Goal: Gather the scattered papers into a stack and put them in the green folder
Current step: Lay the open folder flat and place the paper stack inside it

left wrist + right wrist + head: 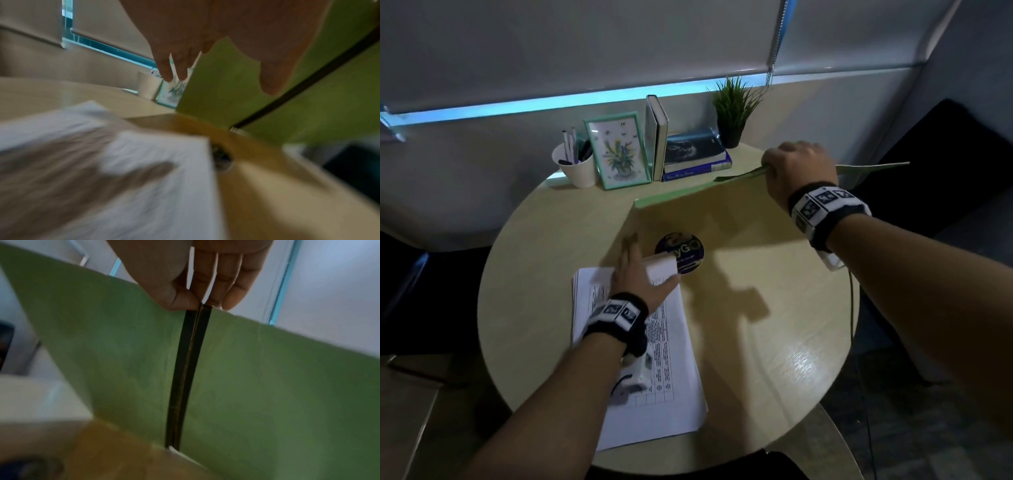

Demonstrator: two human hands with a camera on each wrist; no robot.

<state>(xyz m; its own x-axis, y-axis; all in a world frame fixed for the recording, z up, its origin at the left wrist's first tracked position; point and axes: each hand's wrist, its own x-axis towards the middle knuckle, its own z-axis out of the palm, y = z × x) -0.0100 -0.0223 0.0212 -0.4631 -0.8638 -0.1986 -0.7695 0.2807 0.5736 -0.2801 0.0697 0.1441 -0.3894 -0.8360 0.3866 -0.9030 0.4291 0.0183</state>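
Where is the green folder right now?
In the head view the green folder is at the table's far right, lifted by the right hand, near the books and plant.

Blurred white stack of papers (pixel 144 186) on a tan table (pixel 267 194), left hand (pixel 216 40) above with straight fingers (pixel 271 78), upright green folder (pixel 216 91) with dark spine strip behind, white cup (pixel 147 86) and framed picture (pixel 171 94) beyond
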